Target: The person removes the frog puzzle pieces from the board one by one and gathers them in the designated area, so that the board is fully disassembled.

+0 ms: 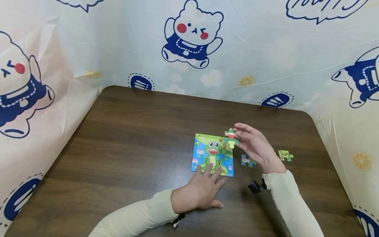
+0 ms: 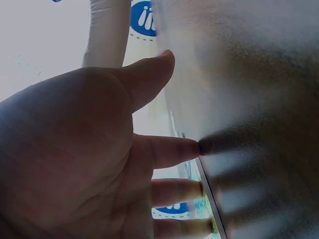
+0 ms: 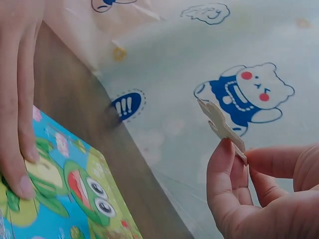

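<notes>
A square frog picture board [image 1: 199, 154] lies on the table, also seen as the frog board [image 3: 82, 164] in the right wrist view. The spread fingers of my left hand [image 1: 202, 191] rest on its lower edge; in the left wrist view the left hand [image 2: 99, 159] has straight fingers touching that edge. Above the board's upper right corner, my right hand [image 1: 254, 144] pinches a frog-printed jigsaw piece [image 1: 231, 142]. In the right wrist view this thin piece [image 3: 222, 124] is turned nearly edge-on, between thumb and fingertips of the right hand [image 3: 269, 194].
A blue jigsaw piece [image 1: 246, 160] lies right of the board, partly under the right hand. Farther right is a green-yellow piece [image 1: 285, 155]. The brown wooden table [image 1: 133, 138] is bordered by a printed cloth [image 1: 254, 42]. Dark straps [image 1: 256, 187] hang at the wrists.
</notes>
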### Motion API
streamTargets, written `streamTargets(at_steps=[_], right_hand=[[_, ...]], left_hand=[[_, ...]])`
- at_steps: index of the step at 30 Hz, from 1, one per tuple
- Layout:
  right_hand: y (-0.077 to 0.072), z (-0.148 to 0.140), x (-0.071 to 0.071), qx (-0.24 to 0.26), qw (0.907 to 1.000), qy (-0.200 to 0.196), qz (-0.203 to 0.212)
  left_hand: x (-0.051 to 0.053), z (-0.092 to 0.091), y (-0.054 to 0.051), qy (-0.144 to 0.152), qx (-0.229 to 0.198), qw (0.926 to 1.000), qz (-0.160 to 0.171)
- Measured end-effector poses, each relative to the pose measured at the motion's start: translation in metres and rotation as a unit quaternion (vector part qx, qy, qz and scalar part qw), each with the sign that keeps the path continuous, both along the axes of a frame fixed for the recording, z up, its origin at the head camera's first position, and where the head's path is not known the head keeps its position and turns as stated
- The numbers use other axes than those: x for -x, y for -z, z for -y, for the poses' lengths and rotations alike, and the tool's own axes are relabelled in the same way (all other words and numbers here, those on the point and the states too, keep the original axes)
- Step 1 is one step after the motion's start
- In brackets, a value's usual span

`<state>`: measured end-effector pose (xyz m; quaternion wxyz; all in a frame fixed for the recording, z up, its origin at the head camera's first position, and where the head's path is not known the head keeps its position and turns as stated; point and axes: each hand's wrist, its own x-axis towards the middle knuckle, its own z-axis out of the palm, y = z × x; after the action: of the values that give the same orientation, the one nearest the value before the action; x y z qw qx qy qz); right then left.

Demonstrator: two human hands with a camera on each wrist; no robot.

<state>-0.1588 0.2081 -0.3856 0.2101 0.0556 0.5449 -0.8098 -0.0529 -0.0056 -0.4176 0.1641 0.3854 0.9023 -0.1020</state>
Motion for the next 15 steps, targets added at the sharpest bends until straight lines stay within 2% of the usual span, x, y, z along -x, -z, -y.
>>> streamTargets(at_steps=[9, 15], right_hand=[[-0.002, -0.035, -0.007, 0.035, 0.9990, 0.028, -0.003], [-0.001, -0.066, -0.017, 0.068, 0.9967, 0.042, -0.013]], left_hand=[[0.000, 0.001, 0.001, -0.006, 0.006, 0.9999, 0.014], [0.000, 0.001, -0.001, -0.006, 0.004, 0.9999, 0.015]])
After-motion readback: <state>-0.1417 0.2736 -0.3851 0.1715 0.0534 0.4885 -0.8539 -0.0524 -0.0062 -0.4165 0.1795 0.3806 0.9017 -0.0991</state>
